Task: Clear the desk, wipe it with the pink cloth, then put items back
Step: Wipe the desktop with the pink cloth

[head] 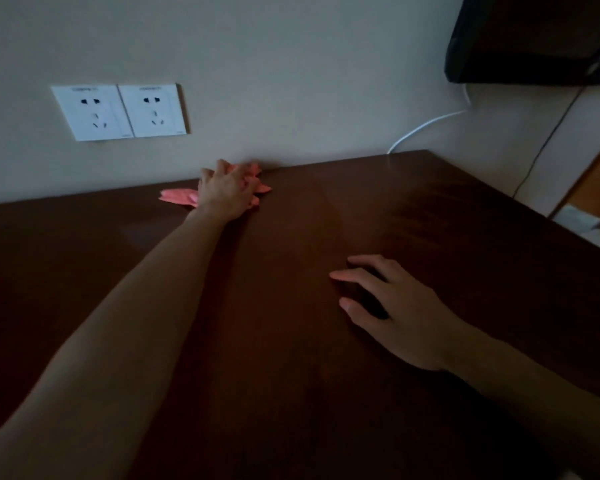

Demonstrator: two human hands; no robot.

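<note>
A: From the head camera, we are looking down at a dark brown wooden desk (291,341) standing against a pale wall. Our left hand (227,192) is reaching to the far edge, where the desk is meeting the wall, and pressing down on a crumpled pink cloth (175,196). The fingers are lying over the cloth and partly bunching it; how tightly they are curling we cannot tell.

B: And our right hand (392,306)?

A: It is resting nearer to us, fingers spread and lightly arched, tips touching the wood, holding nothing. We judge that it is bracing us while we are leaning forward.

B: What else are we seeing?

A: Two white plastic wall sockets (122,111) are sitting on the wall above the cloth. A thin white cable (426,125) is dropping behind the desk's far right corner, below a black wall-mounted screen (534,39).

B: What could be going wrong here?

A: We judge that the wiping is under way, with nothing showing on the desk yet. Sweeping right along the wall, the cloth could be snagging that cable. Stretching this far, we could also be missing the corners.
</note>
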